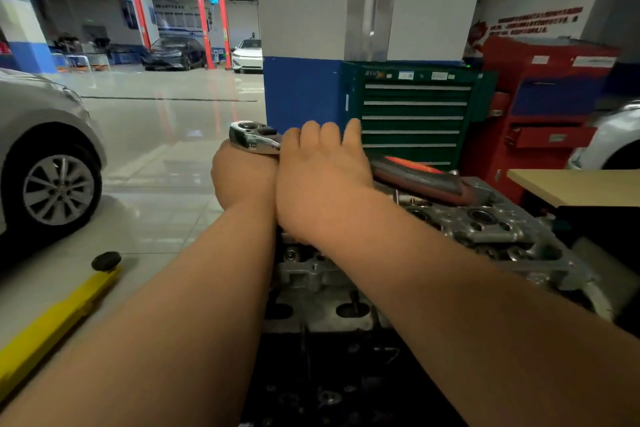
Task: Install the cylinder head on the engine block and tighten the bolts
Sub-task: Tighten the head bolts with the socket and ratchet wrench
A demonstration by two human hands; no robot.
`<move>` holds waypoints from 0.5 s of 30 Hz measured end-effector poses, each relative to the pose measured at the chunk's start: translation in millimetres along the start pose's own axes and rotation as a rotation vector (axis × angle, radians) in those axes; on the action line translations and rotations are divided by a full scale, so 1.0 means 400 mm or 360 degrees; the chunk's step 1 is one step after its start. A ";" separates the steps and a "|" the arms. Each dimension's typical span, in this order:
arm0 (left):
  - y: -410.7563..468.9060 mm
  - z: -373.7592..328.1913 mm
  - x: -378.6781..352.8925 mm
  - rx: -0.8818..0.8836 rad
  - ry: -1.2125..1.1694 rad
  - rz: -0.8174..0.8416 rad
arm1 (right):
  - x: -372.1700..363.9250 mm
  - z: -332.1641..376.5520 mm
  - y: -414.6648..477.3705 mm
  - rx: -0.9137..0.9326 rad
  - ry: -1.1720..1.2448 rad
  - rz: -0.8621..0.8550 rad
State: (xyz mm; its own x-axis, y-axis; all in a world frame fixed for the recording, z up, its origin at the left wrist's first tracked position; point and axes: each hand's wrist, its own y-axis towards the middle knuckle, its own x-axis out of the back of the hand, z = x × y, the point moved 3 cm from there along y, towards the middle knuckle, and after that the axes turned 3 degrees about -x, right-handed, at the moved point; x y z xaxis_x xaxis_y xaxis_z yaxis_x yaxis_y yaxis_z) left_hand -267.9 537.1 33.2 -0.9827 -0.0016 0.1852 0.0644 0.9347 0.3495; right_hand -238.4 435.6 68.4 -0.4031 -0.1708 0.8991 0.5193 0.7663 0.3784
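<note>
At the far left stands a silver car (41,149) on the glossy floor (166,135), and a yellow bar (52,326) with a black pad (106,260) at its tip lies below it. Both bare forearms reach forward to the middle of the view. The left hand (244,177) sits under the chrome head of a ratchet (254,136); whether its fingers are curled or flat cannot be told, since only its back shows. The right hand (322,177) lies over the ratchet's shaft just beside the left hand, touching it, fingers closed down together over the tool. The ratchet's red-and-black grip (426,180) sticks out to the right past that hand, above the cylinder head (485,225). The cylinder head rests on the dark engine block (329,374), beneath and to the right of the hands. Behind stand a green tool chest (415,114) and a red cabinet (540,107). A tan tabletop (581,184) shows at the far right.
</note>
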 end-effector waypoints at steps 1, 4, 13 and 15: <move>-0.002 -0.001 0.000 -0.0032 0.0094 -0.0009 | -0.009 -0.016 0.007 -0.0005 -0.0014 -0.0039; -0.006 -0.008 0.006 -0.0019 0.0173 -0.0044 | 0.014 -0.058 0.053 0.0032 0.0172 0.0226; 0.002 0.004 0.002 -0.0020 0.0045 -0.0020 | 0.017 -0.025 0.013 -0.0007 0.0046 0.0123; -0.006 0.006 0.012 0.0045 0.0098 -0.0106 | 0.030 -0.050 0.050 0.0017 0.0119 0.0291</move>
State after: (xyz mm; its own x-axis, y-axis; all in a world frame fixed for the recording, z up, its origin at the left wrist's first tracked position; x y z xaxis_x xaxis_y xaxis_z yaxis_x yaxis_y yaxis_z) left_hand -273.4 535.7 31.1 -0.9721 -0.0851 0.2187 -0.0067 0.9415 0.3369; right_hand -218.0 436.5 91.0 -0.2454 -0.0733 0.9666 0.5707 0.7951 0.2052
